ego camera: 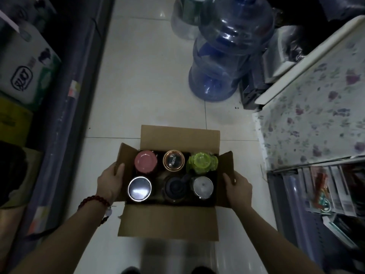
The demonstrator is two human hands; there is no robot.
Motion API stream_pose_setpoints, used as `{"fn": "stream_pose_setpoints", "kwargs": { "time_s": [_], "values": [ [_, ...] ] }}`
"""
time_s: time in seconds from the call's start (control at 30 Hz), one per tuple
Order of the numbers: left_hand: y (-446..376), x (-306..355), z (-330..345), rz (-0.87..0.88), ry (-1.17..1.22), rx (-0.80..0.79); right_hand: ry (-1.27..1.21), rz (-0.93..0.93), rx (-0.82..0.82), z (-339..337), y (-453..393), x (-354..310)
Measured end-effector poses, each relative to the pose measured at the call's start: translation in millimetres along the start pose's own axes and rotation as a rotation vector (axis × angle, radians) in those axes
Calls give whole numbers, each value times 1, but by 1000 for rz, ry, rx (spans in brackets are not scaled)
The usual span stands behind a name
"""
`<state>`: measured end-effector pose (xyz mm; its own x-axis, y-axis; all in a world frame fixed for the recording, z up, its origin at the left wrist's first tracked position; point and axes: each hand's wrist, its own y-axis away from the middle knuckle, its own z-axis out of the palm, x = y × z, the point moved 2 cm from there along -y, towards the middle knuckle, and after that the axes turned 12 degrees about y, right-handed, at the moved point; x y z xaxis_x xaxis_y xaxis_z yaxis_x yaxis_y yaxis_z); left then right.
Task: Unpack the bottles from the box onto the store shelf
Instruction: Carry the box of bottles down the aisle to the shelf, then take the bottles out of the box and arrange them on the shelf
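1. We have the box (167, 220) standing open on the floor tiles, all four flaps folded out, with six bottles upright inside in two rows of three. Loaded like this we judge it heavy, and its cardboard walls soft enough to bow, so the bottles are better lifted out one at a time.
2. Right of the box stands the shelf (308, 107) with a flowered top, the likely place for the bottles; none has left the box yet.
3. Our left hand (110, 182) grips the box's left flap, thumb over its edge. Our right hand (238, 186) holds the box's right flap the same way, fingers curled round it.
4. In the box's near row sit a steel-lidded bottle (139, 188) at the left, a dark bottle (174, 187) in the middle and a silver-capped bottle (202, 186) at the right. These look like rigid metal, probably smooth and slippery.
5. In the box's far row are a pink-lidded bottle (145, 161), a copper-rimmed bottle (173, 160) and a green bottle (202, 162) in crinkled clear wrap. We would take each round the neck just under the lid, since only the tops are reachable.
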<state>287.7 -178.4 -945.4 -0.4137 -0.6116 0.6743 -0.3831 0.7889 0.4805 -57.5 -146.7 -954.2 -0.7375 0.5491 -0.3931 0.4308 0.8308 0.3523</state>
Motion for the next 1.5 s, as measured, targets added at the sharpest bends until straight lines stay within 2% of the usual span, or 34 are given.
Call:
{"fn": "stream_pose_setpoints", "kwargs": {
  "time_s": [0.13,0.23,0.3,0.37,0.43,0.47,0.53,0.6,0.7,0.83,1.1,1.3,1.5],
  "values": [
    [-1,-3,-5,-73,-65,62,-36,37,-34,-3,0,10],
    [6,10,-14,-81,-257,112,-85,92,-96,-11,13,2],
    [18,30,-18,69,-370,141,32,45,8,-22,27,-10],
    [31,48,-20,324,-470,140,295,-65,130,-29,43,-23],
    [39,57,-17,564,-529,91,354,-172,170,-27,57,-32],
    [41,58,-13,606,-500,26,313,-221,154,-22,65,-35],
    [40,54,1,536,-345,-109,159,-259,84,-7,77,-40],
    [31,42,15,447,-208,-171,-30,-232,41,9,84,-41],
    [13,25,30,400,-93,-200,-228,-203,35,32,80,-32],
    [-4,11,42,377,34,-196,-351,-167,30,59,68,-19],
    [-24,-5,49,448,130,-286,-347,-196,121,82,61,-21],
    [-32,-4,58,422,66,-227,-339,-203,152,85,56,-21],
    [-29,-2,57,419,-1,-175,-259,-199,101,81,52,-18]
  ]
}}
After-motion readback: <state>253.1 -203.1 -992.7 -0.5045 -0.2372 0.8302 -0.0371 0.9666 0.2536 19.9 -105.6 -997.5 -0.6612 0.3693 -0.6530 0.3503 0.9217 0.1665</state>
